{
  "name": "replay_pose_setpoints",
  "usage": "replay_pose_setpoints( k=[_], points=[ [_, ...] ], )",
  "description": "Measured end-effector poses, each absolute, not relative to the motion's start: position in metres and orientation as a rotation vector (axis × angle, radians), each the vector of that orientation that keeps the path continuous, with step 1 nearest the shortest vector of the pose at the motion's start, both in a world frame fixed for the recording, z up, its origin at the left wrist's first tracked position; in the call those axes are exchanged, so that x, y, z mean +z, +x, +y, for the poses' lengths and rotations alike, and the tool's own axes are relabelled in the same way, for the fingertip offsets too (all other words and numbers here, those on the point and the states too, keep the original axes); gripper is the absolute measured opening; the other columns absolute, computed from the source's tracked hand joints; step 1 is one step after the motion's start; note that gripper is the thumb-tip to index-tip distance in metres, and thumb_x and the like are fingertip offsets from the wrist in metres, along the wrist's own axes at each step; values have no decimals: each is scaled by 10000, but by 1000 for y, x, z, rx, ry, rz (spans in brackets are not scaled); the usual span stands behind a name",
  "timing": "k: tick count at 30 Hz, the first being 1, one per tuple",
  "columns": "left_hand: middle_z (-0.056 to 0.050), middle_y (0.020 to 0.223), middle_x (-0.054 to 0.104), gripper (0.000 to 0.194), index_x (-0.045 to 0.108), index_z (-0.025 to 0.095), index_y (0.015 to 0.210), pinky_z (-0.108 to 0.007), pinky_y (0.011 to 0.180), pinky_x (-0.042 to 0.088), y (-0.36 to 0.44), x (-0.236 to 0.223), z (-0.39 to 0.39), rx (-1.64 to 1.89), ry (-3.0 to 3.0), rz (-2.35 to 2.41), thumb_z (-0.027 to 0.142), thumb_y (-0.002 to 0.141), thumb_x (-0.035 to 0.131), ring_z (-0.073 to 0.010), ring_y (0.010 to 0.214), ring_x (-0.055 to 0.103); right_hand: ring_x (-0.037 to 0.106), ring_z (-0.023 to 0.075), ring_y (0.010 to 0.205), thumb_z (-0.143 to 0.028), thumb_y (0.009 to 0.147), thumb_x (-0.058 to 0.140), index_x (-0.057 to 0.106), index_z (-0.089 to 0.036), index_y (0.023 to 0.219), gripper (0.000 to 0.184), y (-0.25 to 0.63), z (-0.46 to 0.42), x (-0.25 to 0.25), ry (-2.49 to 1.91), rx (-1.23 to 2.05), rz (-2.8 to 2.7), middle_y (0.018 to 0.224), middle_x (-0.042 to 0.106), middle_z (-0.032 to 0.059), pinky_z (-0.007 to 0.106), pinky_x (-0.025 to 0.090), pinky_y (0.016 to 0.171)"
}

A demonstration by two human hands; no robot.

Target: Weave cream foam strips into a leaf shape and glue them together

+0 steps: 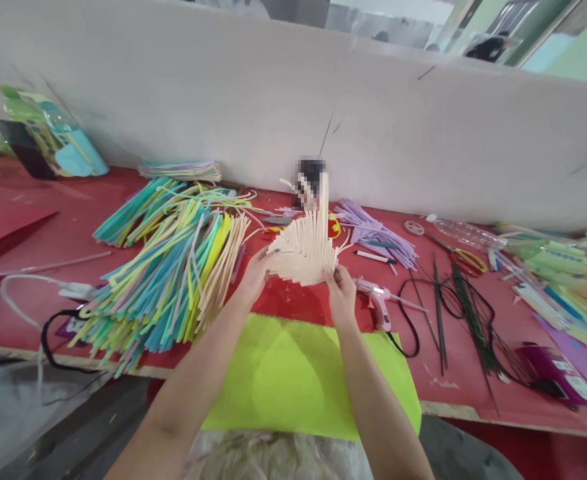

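A cream-coloured piece made of fuzzy stems, laid side by side in slanting rows, is held up over the table between both hands. Several stem ends stick up from its top right. My left hand pinches its left edge, and my right hand grips its lower right corner. Left of my left hand lies a large heap of fuzzy stems in blue, green, yellow and peach. Close to my right hand rests a pink glue gun. Behind the piece, a small patch is pixelated.
A yellow-green sheet covers the front edge of the red table. Purple stems, a marker, scissors, green rods and cables spread to the right. Bottles stand back left, before a pale partition.
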State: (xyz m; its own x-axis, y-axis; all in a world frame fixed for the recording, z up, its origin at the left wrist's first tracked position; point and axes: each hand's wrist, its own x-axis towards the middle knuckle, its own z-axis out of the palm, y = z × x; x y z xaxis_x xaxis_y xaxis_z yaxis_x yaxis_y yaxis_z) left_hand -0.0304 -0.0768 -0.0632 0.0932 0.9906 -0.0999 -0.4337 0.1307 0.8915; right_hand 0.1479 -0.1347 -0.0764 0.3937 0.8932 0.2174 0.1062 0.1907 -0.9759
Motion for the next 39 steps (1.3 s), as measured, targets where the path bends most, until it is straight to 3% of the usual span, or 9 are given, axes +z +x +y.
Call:
replay_pose_setpoints(
  k=[4, 8, 12, 18, 29, 34, 39],
  points=[
    [-24, 848, 710, 347, 688, 196, 910, -261, 712, 473, -36, -60, -75, 1222, 987, 1007, 363, 613, 754, -196, 820, 651, 616, 210, 914, -480, 789, 584, 644, -156, 1002, 392, 156, -132, -76, -1365, 678, -1055, 1002, 692, 76, 362, 474, 850],
    [-26, 855, 697, 251, 675, 171, 838, -286, 800, 462, -41, -60, -74, 1183, 1154, 1169, 267, 612, 729, -201, 867, 636, 617, 240, 1015, -480, 778, 585, 623, -166, 1156, 494, 153, -132, -76, -1412, 697, -1042, 1123, 677, 106, 392, 473, 892],
    [-37, 900, 684, 218, 644, 167, 880, -304, 840, 449, -48, -61, -72, 1147, 1268, 1355, 262, 684, 653, -203, 910, 627, 642, 205, 906, -492, 832, 536, 563, -195, 1245, 509, 152, -134, -70, -1419, 661, -1021, 1094, 686, 92, 357, 512, 791],
    [-31, 808, 660, 107, 590, 179, 779, -326, 833, 434, -56, -68, -69, 1013, 1394, 1580, 182, 677, 623, -214, 858, 616, 629, 133, 657, -481, 847, 536, 584, -185, 1095, 390, 158, -135, -65, -1334, 597, -901, 1008, 694, 76, 296, 499, 650],
    [-56, 902, 691, 128, 594, 162, 863, -272, 748, 469, -57, -70, -66, 786, 1528, 1617, 207, 747, 567, -179, 837, 646, 610, 119, 629, -453, 847, 538, 576, -196, 1060, 336, 159, -137, -62, -1298, 564, -851, 979, 688, 59, 264, 500, 566],
    [-50, 852, 687, 129, 595, 164, 867, -277, 738, 447, -65, -67, -70, 618, 1625, 1714, 223, 753, 578, -190, 824, 636, 589, 111, 611, -467, 846, 519, 580, -192, 1052, 349, 172, -137, -59, -1348, 473, -831, 998, 674, 66, 249, 481, 534],
    [-89, 935, 701, 188, 597, 177, 886, -302, 774, 435, -64, -58, -76, 497, 1720, 1809, 342, 846, 517, -225, 894, 644, 540, 103, 564, -486, 843, 472, 574, -183, 1001, 357, 191, -133, -61, -1454, 332, -725, 929, 660, 63, 247, 463, 508]
  ],
)
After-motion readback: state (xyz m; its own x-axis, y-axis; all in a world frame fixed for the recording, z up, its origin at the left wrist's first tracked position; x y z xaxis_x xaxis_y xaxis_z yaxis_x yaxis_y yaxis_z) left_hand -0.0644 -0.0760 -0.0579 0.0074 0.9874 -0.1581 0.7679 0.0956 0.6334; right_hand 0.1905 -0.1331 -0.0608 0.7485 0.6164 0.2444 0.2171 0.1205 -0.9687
